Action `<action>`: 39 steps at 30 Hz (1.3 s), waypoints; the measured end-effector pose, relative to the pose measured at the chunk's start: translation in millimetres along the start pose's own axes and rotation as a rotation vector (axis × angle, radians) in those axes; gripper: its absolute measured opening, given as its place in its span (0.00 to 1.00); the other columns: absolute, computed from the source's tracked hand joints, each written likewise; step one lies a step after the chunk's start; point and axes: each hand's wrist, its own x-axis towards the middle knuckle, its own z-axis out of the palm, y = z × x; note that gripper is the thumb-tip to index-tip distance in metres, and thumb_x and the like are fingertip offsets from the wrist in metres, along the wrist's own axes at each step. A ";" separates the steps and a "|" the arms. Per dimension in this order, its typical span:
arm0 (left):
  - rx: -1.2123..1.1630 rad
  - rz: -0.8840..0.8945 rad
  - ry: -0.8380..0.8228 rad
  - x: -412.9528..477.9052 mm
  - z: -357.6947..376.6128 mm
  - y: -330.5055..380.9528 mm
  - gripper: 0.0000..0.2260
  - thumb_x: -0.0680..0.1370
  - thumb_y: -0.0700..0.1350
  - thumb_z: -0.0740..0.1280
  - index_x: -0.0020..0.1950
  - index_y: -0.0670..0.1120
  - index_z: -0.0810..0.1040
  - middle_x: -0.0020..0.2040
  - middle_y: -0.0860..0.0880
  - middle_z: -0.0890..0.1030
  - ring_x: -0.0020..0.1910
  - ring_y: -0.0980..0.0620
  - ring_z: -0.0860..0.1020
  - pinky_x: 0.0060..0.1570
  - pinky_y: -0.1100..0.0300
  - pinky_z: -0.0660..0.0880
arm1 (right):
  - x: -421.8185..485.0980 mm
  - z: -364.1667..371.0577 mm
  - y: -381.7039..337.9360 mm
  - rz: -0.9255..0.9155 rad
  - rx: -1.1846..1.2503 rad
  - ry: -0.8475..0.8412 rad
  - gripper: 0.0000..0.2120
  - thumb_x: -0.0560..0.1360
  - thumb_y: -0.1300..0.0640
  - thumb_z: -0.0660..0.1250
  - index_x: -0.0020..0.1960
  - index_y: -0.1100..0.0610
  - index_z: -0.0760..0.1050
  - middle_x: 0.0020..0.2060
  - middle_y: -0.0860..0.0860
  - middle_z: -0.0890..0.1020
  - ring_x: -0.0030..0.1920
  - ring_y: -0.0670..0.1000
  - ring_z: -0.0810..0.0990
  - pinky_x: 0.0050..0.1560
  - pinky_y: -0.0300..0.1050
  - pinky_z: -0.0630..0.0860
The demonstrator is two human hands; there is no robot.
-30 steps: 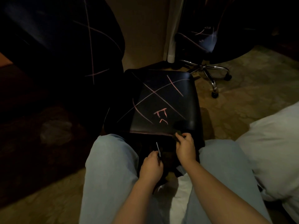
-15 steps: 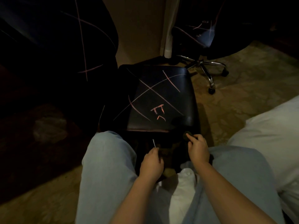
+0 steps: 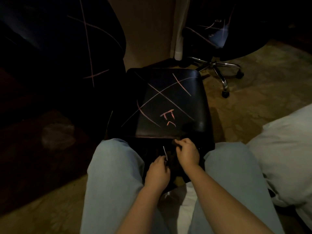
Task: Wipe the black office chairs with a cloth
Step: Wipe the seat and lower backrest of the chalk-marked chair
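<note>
At the chair seat (image 3: 195, 107) front edge, my right hand (image 3: 187, 154) pinches a limp-looking dark cloth (image 3: 174, 142), best bunched; my left hand (image 3: 157, 173) grips a thin stick (image 3: 164, 150).

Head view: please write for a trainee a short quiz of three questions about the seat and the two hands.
1. True or false: the black seat is free of marks.
2. The left hand holds: A a thin stick, B a cup, C nothing.
3. Fill in, near or far: the right hand pinches a small dark thing by the seat's ____ edge.
Key: 1 false; 2 A; 3 near.
</note>
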 end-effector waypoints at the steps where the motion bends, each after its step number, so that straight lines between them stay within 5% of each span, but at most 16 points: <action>1: 0.000 -0.002 -0.002 1.0 0.0 -0.5 0.19 0.80 0.43 0.58 0.72 0.45 0.67 0.69 0.47 0.71 0.66 0.47 0.70 0.63 0.57 0.67 | 0.0 -2.1 3.8 0.000 -0.030 0.005 0.15 0.77 0.59 0.66 0.62 0.52 0.79 0.56 0.50 0.77 0.56 0.53 0.75 0.48 0.45 0.75; 15: 0.021 0.011 -0.059 4.6 9.9 10.1 0.23 0.81 0.44 0.58 0.76 0.45 0.61 0.73 0.46 0.67 0.70 0.46 0.67 0.67 0.54 0.67 | -4.9 -42.1 66.0 0.172 -0.020 0.198 0.14 0.78 0.63 0.64 0.61 0.54 0.80 0.55 0.54 0.78 0.55 0.57 0.77 0.50 0.52 0.77; 19: 0.030 0.014 -0.057 3.8 9.8 10.1 0.23 0.81 0.43 0.59 0.75 0.44 0.62 0.73 0.45 0.68 0.69 0.45 0.67 0.66 0.54 0.67 | -0.1 -34.5 44.0 0.219 0.052 0.229 0.14 0.78 0.61 0.63 0.63 0.56 0.78 0.56 0.57 0.77 0.51 0.58 0.78 0.48 0.47 0.75; 29: 0.008 -0.002 0.008 3.3 4.0 -3.4 0.17 0.80 0.43 0.59 0.69 0.46 0.70 0.65 0.46 0.75 0.61 0.46 0.73 0.58 0.56 0.71 | 3.1 -2.2 0.5 0.075 0.071 0.031 0.15 0.78 0.59 0.65 0.63 0.49 0.78 0.54 0.49 0.76 0.52 0.52 0.77 0.46 0.43 0.73; 39: 0.014 -0.006 -0.046 8.3 8.4 8.7 0.22 0.81 0.44 0.58 0.75 0.45 0.62 0.71 0.45 0.69 0.68 0.45 0.69 0.64 0.54 0.69 | -2.8 -35.4 49.8 0.108 -0.052 0.184 0.15 0.77 0.61 0.66 0.62 0.53 0.79 0.53 0.53 0.78 0.53 0.56 0.77 0.45 0.46 0.74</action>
